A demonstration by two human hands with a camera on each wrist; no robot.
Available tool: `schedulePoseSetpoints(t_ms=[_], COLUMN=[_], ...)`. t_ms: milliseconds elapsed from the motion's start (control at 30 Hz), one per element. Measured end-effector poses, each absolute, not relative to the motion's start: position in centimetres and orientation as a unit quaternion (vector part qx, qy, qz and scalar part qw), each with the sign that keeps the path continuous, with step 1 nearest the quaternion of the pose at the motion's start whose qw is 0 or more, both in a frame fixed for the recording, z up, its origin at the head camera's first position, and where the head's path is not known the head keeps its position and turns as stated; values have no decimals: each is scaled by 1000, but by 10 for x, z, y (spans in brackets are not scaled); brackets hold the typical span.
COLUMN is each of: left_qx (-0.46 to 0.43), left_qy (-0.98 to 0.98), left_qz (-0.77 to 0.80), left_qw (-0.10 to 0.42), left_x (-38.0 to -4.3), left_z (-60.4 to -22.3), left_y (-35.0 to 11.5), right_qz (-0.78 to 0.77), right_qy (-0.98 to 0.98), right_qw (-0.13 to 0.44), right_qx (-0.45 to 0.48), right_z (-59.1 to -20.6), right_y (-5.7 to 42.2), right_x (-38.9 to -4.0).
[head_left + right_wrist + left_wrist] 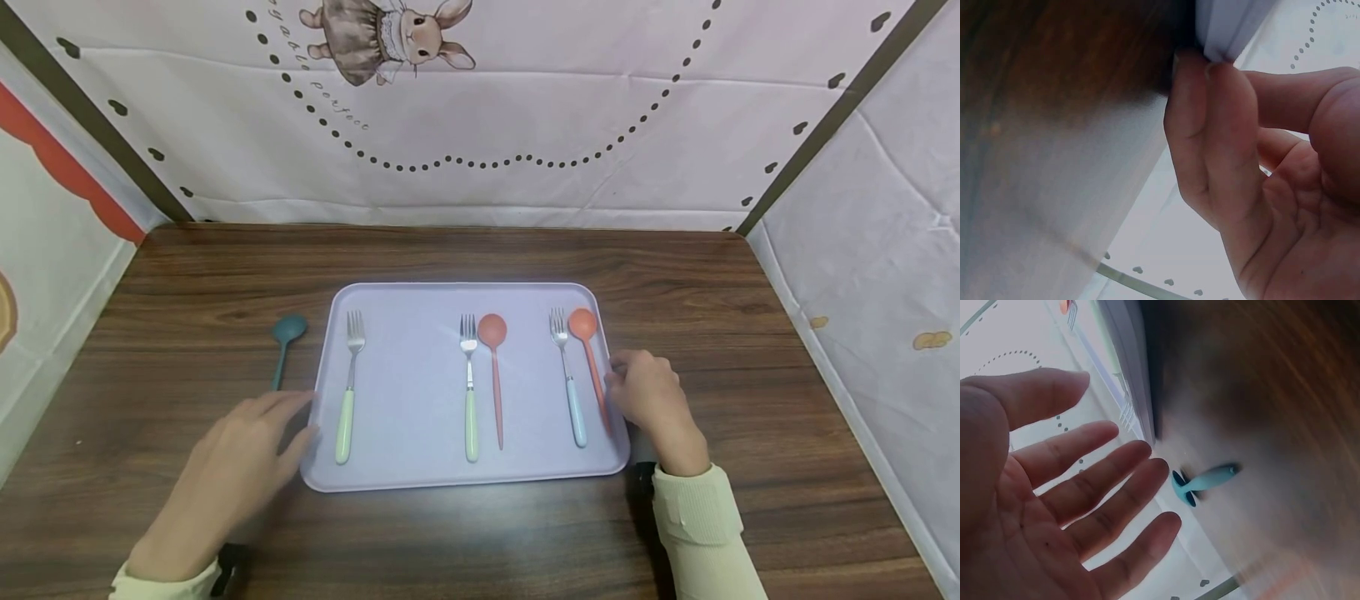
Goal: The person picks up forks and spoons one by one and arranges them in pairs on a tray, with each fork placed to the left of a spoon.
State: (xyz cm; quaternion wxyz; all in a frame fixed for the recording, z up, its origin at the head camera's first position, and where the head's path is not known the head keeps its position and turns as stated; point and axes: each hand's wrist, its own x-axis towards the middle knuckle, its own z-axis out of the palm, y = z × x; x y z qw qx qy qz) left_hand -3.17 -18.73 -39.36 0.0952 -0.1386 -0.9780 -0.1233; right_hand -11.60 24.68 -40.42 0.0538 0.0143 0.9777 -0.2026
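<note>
A pale lilac tray (408,375) lies on the wooden table. On it, from left to right, are a green-handled fork (349,400), another green-handled fork (470,408), a pink spoon (492,332), a blue-handled fork (573,408) and an orange spoon (583,325). My right hand (652,396) grips the tray's right rim, its curled fingertips against the rim in the right wrist view. My left hand (232,467) is by the left rim, fingers spread and holding nothing in the left wrist view. Just beyond it lies a teal spoon (288,329), its handle end hidden by the hand.
The dark wooden table (465,542) runs on around the tray. A white printed cloth (525,125) with a rabbit figure stands up behind it. White panels (862,292) border both sides.
</note>
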Motion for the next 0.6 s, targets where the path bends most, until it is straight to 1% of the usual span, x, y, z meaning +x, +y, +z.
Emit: schedulePoseSetpoints(t_ms=[133, 467, 600], left_qx=[-127, -92, -76], left_qy=[-980, -986, -989], left_qz=[-117, -111, -110], left_qw=[98, 85, 61], left_x=[-32, -34, -34], left_z=[-394, -399, -399], left_y=[-191, -199, -203], right_qz=[-205, -203, -202], right_qy=[977, 977, 977], right_qw=[56, 59, 58], right_qx=[16, 17, 18], right_z=[-404, -403, -403], right_y=[247, 246, 246], right_x=[-116, -116, -116])
